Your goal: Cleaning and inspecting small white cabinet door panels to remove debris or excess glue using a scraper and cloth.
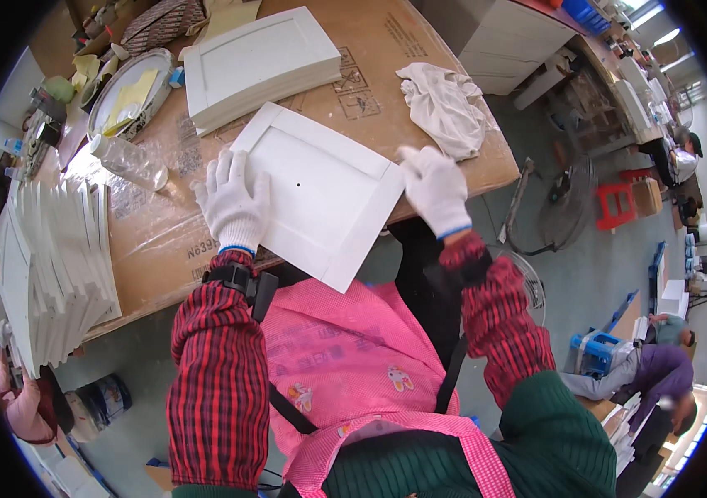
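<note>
A white framed panel (pixel 312 178), like a cabinet door with a small dark hole, lies tilted on the cardboard-covered table, one corner jutting over the near edge. My left hand (pixel 234 197), in a white knit glove, rests on its left side with the fingers spread. At the panel's right corner is my right hand (pixel 436 187), gloved alike, its fingers bunched together and slightly blurred. What they hold, if anything, is hidden. Just behind the panel lies a stack of similar white panels (pixel 258 62). A crumpled white cloth (pixel 443 108) sits beyond my right hand.
A clear plastic bottle (pixel 131 163) and a round tray (pixel 154 91) with yellow paper are on the left of the table (pixel 154 266). Several panels (pixel 59 266) stand fanned at its left edge. A fan (pixel 565 203) and red stool (pixel 615 206) are to the right. Other people work nearby.
</note>
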Demonstrator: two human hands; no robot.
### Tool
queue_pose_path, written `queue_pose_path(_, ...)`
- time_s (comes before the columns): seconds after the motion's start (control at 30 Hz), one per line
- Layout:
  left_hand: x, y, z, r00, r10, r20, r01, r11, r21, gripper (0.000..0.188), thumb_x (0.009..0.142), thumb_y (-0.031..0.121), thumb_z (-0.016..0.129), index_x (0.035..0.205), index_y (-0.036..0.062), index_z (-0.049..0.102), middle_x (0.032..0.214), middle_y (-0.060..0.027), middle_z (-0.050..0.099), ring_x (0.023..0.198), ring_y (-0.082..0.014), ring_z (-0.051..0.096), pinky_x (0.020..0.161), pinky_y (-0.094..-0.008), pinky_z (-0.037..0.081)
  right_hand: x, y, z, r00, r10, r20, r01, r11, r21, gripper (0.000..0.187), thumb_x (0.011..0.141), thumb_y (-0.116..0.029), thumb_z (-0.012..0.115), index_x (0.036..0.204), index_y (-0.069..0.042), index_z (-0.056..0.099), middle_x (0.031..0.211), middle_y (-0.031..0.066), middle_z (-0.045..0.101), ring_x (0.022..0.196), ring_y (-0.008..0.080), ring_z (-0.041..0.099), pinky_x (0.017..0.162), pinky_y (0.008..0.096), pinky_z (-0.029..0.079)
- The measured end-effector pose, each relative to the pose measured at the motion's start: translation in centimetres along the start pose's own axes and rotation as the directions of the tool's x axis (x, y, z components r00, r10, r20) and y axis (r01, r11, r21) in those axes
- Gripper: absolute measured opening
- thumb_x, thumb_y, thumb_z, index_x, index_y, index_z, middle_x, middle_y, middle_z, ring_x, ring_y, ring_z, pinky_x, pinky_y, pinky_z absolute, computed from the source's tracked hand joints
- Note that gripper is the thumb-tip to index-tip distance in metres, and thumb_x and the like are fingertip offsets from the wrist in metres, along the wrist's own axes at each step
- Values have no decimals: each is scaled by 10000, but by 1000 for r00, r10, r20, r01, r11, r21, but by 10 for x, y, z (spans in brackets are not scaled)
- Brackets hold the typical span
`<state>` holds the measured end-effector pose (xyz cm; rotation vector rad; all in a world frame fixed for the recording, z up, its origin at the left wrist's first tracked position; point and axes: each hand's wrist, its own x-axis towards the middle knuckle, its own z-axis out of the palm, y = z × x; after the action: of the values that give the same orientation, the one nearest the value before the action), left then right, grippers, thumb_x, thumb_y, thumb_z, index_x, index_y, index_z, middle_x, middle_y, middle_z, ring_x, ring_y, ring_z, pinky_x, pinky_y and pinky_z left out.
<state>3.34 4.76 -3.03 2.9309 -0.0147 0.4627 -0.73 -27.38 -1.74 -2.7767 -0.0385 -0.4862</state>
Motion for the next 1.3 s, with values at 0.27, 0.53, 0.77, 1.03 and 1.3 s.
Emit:
queue_pose_path(0.27,-3,-4,3,999,20,-27,-20,1000,13,583,928,416,649,1436,147,552,1550,-78,495,1446,-309,416,1199,-594,252,-7,-11,-1,999,15,-35,-15,1000,18,193,917,-223,647,1077,-162,735,864,125,656,813,346,682,692,462,543)
queue_pose_path(0.53,-4,-2,3,1000,0,-14,0,1000,22,590,936,423,638,1453,157,541,1568,-70,479,1457,-307,409,1213,-580,244,-6,-13,-5,999,-1,-41,3,999,47,199,918,-199,667,1082,-125,753,852,129,669,804,342,680,697,439,535)
queue_pose_path(0.77,-4,-4,0,1000,-3,-8,3,1000,-1,583,946,431,620,1452,153,546,1574,-68,475,1468,-306,395,1223,-575,225,-7,-14,-3,999,-31,-15,33,992,121,216,914,-169,687,1104,-98,760,857,143,674,799,337,681,705,420,535)
queue_pose_path(1.03,-3,2,-9,1000,-5,11,5,1000,3,571,942,424,623,1437,148,555,1553,-77,493,1463,-298,399,1219,-575,230,-9,-15,-4,1000,-27,-8,27,998,52,215,911,-159,684,1099,-80,751,832,153,660,792,345,675,689,428,524)
queue_pose_path(1.3,-5,-6,2,999,-3,-51,3,1000,7,583,933,431,637,1437,154,540,1549,-75,490,1452,-298,411,1212,-593,239,3,-17,-12,982,-149,119,152,988,-24,229,919,-169,660,1106,-64,741,820,153,657,775,351,667,689,438,530)
